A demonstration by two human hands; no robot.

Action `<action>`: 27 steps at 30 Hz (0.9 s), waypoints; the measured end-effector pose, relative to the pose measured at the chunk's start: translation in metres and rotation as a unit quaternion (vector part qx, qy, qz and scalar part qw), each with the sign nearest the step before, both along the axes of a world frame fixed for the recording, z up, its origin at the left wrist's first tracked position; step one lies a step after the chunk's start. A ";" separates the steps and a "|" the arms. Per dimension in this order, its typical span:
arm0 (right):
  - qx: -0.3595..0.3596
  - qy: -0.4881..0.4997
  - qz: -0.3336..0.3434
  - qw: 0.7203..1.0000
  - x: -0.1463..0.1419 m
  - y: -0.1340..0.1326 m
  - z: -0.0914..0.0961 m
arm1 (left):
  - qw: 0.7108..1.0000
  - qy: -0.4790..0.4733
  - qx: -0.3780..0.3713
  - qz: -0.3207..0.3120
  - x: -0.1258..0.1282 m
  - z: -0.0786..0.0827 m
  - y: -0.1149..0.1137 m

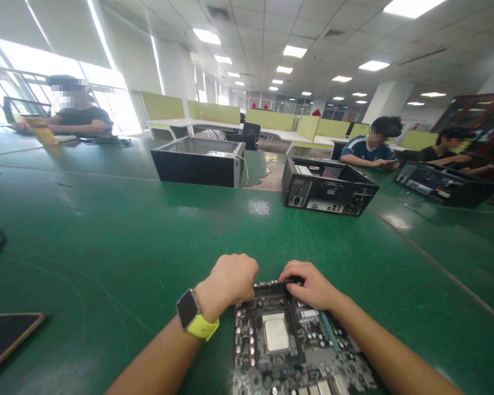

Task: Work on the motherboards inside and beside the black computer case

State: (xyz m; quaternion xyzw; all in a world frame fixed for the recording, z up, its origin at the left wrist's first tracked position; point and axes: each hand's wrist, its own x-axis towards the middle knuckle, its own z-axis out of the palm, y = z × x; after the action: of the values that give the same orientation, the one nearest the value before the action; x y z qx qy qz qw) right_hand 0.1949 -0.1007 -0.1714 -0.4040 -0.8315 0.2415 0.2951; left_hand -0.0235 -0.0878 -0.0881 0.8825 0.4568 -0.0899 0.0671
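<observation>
A motherboard (pixel 308 356) lies on the green tabletop in front of me, its near part cut off by the frame. A square silver processor (pixel 276 332) sits in its socket. Dark memory slots (pixel 269 292) run along the far edge, between my hands. My left hand (pixel 234 278), with a smartwatch (pixel 191 312) on the wrist, is closed at the far left corner; its fingertips are hidden. At the right end of the slots, my right hand (pixel 310 285) is closed, thumb and forefinger curled round the board's far edge.
Ahead stand a computer case (pixel 197 164) and another open case (pixel 329 189). A further case (pixel 444 181) is at the right, near two people. Another person (pixel 80 115) sits at the far left. A phone-like dark slab (pixel 10 340) lies at the near left.
</observation>
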 end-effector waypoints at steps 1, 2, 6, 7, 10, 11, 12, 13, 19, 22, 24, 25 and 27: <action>0.001 0.000 -0.003 1.000 0.000 0.000 0.000 | 1.000 -0.001 0.003 -0.001 0.000 -0.001 0.000; 0.002 0.000 -0.006 1.000 0.000 0.000 0.000 | 1.000 -0.002 0.008 -0.001 0.000 -0.002 0.001; 0.000 0.002 -0.013 1.000 0.000 0.000 -0.001 | 1.000 -0.005 0.016 -0.002 -0.001 -0.005 0.002; 0.000 0.004 -0.014 1.000 0.000 0.000 -0.002 | 1.000 -0.005 0.013 -0.003 -0.002 -0.005 0.003; -0.004 0.008 -0.012 1.000 0.000 0.000 -0.002 | 1.000 0.001 0.001 -0.007 -0.007 -0.004 0.004; -0.004 0.009 -0.011 1.000 0.000 0.000 -0.002 | 1.000 0.003 -0.003 -0.008 -0.009 -0.003 0.004; -0.003 0.011 -0.011 1.000 0.000 0.000 -0.002 | 1.000 0.004 -0.005 -0.008 -0.011 -0.001 0.005; -0.001 0.014 -0.013 1.000 0.000 0.000 -0.002 | 1.000 0.005 -0.007 -0.007 -0.014 0.000 0.006; 0.007 0.022 -0.015 1.000 0.000 0.000 -0.002 | 1.000 -0.001 -0.030 -0.008 -0.020 0.006 0.008; 0.014 0.019 -0.007 1.000 0.001 0.000 -0.001 | 1.000 -0.002 -0.027 -0.006 -0.017 0.006 0.007; 0.019 0.019 0.000 1.000 0.001 -0.001 -0.001 | 1.000 -0.003 -0.022 -0.005 -0.015 0.005 0.006; 0.021 0.019 0.002 1.000 0.001 -0.001 -0.001 | 1.000 -0.004 -0.021 -0.005 -0.014 0.004 0.006; 0.020 0.020 0.003 1.000 0.001 -0.001 -0.001 | 1.000 -0.003 -0.022 -0.005 -0.015 0.003 0.006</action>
State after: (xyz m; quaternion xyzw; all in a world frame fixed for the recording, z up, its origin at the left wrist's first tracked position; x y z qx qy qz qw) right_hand 0.1957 -0.1013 -0.1728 -0.3901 -0.8315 0.2337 0.3190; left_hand -0.0380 -0.0817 -0.0854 0.8831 0.4504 -0.0981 0.0875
